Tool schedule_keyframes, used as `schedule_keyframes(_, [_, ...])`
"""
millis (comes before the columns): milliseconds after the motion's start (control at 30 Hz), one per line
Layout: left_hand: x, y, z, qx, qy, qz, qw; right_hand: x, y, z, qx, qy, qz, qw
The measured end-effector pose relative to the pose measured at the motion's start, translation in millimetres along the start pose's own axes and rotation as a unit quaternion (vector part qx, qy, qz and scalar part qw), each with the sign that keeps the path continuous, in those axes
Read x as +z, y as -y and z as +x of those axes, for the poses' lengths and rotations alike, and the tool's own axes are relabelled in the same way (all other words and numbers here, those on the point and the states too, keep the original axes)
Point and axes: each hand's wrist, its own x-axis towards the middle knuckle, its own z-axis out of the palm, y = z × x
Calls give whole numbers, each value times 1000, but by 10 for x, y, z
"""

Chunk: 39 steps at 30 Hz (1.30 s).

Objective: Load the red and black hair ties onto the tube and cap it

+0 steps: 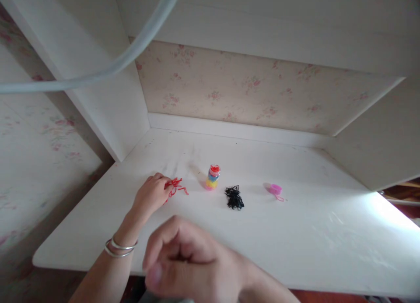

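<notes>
My left hand (151,195), with silver bangles on the wrist, rests on the white desk (295,233) with its fingers curled over a small heap of red elastic bands (176,185). My right hand (183,261) hovers close to the camera, blurred, its fingers curled loosely; nothing shows in it. A small clear jar (213,177) filled with layers of coloured bands stands upright just right of the red heap. A pile of black bands (234,197) lies to the jar's right. Farther right lies a pink lid (276,189) with a loose pink band beside it.
The desk sits in a white alcove with a side panel (108,101) on the left, another on the right, and floral wallpaper (249,88) behind. A pale cable (98,75) hangs across the upper left. Bright light falls on the desk's right side.
</notes>
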Motion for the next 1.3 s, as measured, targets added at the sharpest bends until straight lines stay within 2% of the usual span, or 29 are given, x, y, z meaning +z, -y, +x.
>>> schedule_keyframes(67, [-6,13,-18,1,4,-1,1000,-227,161,330,14,-30,-174,984])
schedule_keyframes(100, [-10,14,-24,1,6,-2,1000,-325,189,440,21,-68,-268,961])
schedule_keyframes(133, [-13,11,-28,-2,10,-4,1000,-409,181,516,37,-109,-360,926])
schedule_keyframes(200, [-15,-1,-33,-11,19,-8,1000,-535,86,595,87,-184,-507,837])
schedule_keyframes(267, [-11,-16,-40,-21,18,-13,1000,-615,-50,632,130,-219,-596,762])
schedule_keyframes(300, [-7,-22,-44,-26,16,-16,999,-642,-111,650,148,-222,-624,735])
schedule_keyframes(367, [0,-30,-54,-33,9,-24,999,-674,-200,698,173,-218,-656,702])
schedule_keyframes(433, [5,-33,-59,-35,1,-29,999,-685,-244,755,182,-216,-669,688])
schedule_keyframes(567, [-1,-42,-49,-24,-19,-37,999,-683,-269,818,172,-218,-680,679])
schedule_keyframes(700, [-26,-71,-59,-20,-39,-46,998,-679,-231,733,142,-238,-679,680])
schedule_keyframes(767, [-34,-85,-80,-9,-45,-52,998,-681,-167,641,106,-260,-659,698])
schedule_keyframes(900, [-13,-87,-96,26,-57,-58,996,-733,50,432,5,-320,-552,770])
schedule_keyframes(967, [12,-81,-80,24,-70,-56,996,-803,188,350,-21,-372,-484,792])
schedule_keyframes(1100, [47,-84,-40,9,-80,-51,995,-1021,465,295,-30,-448,-398,800])
schedule_keyframes(1300, [19,-138,-36,-2,-91,-78,993,-1302,678,423,-25,-427,-416,803])
